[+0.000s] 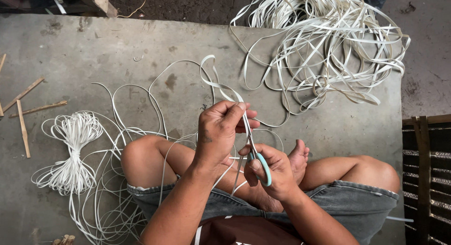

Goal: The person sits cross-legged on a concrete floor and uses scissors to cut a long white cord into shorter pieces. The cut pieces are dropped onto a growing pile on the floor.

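Observation:
I sit cross-legged on a concrete floor. My left hand (220, 132) is raised in front of me and pinches a thin white flat strip (213, 80) that loops upward and trails off across the floor. My right hand (270, 172) grips a pair of scissors (257, 159) with teal handles. Its blades point up along the strip toward my left fingers. More of the strip hangs down between my hands over my legs.
A big loose tangle of white strips (324, 43) lies at the far right. A tied white bundle (73, 146) sits at the left, with loose loops beside my knee. Wooden sticks (28, 108) lie at the left edge. A dark woven frame (427, 179) stands at the right.

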